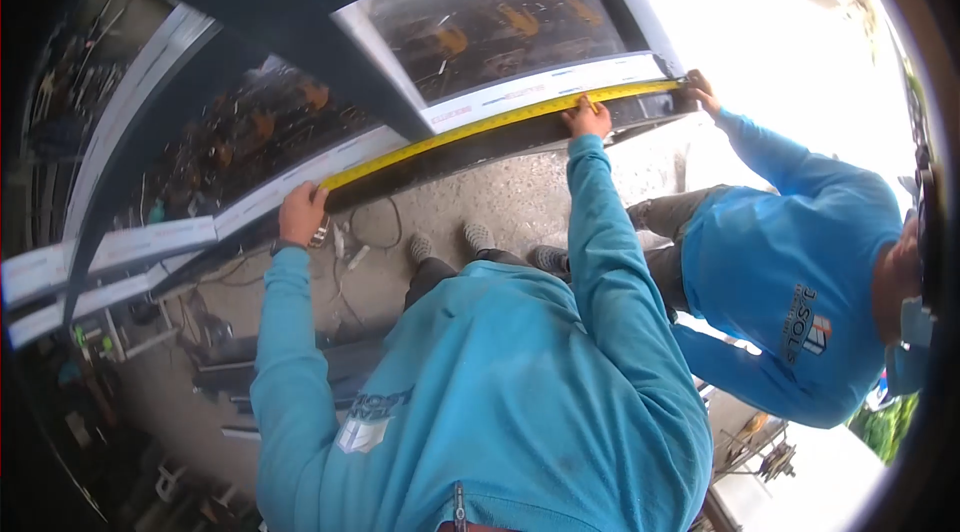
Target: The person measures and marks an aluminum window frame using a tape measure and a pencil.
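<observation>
A yellow tape measure (pixel 460 135) is stretched along the edge of a dark frame (pixel 480 154) with white protective film. At the tape's left end, my left hand (pixel 300 215) is closed on it. Farther right, my right hand (pixel 587 120) holds a small yellow item, perhaps a pencil, with its fingers pinched at the tape's lower edge. A co-worker's hand (pixel 702 92) is at the far right end of the tape, by the frame's corner.
The co-worker in a blue shirt (pixel 755 262) stands close on my right. Dark frame bars (pixel 370 72) cross above. A cable (pixel 375 232) lies on the concrete floor (pixel 500 190) near our feet. Metal profiles (pixel 240 377) lie at lower left.
</observation>
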{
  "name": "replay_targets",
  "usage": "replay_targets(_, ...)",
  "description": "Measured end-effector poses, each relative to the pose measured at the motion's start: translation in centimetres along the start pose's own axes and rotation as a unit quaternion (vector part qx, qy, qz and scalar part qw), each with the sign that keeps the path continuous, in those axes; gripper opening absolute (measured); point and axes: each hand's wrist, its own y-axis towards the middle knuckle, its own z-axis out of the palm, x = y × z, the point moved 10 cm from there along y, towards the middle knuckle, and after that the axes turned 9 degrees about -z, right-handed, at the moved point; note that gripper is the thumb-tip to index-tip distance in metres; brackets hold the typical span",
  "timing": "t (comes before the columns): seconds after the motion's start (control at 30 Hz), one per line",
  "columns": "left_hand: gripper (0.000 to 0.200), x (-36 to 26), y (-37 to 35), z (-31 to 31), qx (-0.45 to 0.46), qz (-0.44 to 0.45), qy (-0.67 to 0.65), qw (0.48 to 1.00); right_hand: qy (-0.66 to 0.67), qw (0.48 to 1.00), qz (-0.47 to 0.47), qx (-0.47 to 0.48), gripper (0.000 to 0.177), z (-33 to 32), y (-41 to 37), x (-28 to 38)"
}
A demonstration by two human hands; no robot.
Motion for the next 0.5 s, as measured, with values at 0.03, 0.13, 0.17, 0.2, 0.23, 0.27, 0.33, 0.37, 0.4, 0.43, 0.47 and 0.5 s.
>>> replay_targets(0.03,0.027,0.0,0.0,-0.2,-0.008,-0.003,-0.008,1.0,-0.005,1.0,0.013,-0.001,0.038,0.2,-0.3,0.2)
replay_targets(0.13,0.027,0.0,0.0,-0.2,-0.006,-0.016,-0.012,1.0,-0.025,1.0,0.009,-0.017,0.04,0.0,-0.5,1.1)
replay_targets(0.17,0.027,0.0,0.0,-0.1,0.0,-0.021,-0.008,1.0,-0.03,0.999,0.015,-0.032,0.041,-0.2,-0.7,1.2)
replay_targets(0.2,0.026,-0.2,-0.1,-0.2,-0.002,-0.02,-0.012,1.0,-0.019,0.999,0.002,-0.045,0.04,-0.3,-1.0,1.7)
replay_targets(0.23,0.026,-0.3,-0.3,-0.2,-0.002,-0.019,-0.015,1.0,-0.012,0.998,-0.004,-0.055,0.038,-0.4,-1.3,2.1)
replay_targets(0.27,0.026,-0.5,-0.5,-0.3,-0.003,-0.017,-0.018,1.0,-0.004,0.998,-0.01,-0.065,0.037,-0.3,-1.6,2.5)
replay_targets(0.33,0.025,-0.1,-0.7,-0.2,-0.02,-0.026,-0.016,0.999,-0.006,0.998,0.001,-0.064,0.034,0.1,-1.8,2.4)
replay_targets(0.37,0.026,0.1,-0.6,-0.1,-0.024,-0.031,-0.015,0.999,-0.006,0.998,0.006,-0.065,0.033,0.2,-1.9,2.3)
replay_targets(0.4,0.026,0.2,-0.5,0.0,-0.029,-0.036,-0.014,0.999,-0.011,0.998,0.012,-0.053,0.032,0.3,-1.8,2.2)
replay_targets(0.43,0.025,0.3,-0.4,0.2,-0.029,-0.043,-0.012,0.999,-0.016,0.999,0.017,-0.042,0.032,0.4,-1.5,2.0)
replay_targets(0.47,0.025,0.5,-0.3,0.3,-0.029,-0.05,-0.01,0.998,-0.021,0.999,0.023,-0.032,0.032,0.4,-1.3,1.9)
replay_targets(0.5,0.025,0.6,-0.2,0.5,-0.029,-0.057,-0.007,0.998,-0.025,0.999,0.026,-0.023,0.032,0.4,-1.2,1.9)
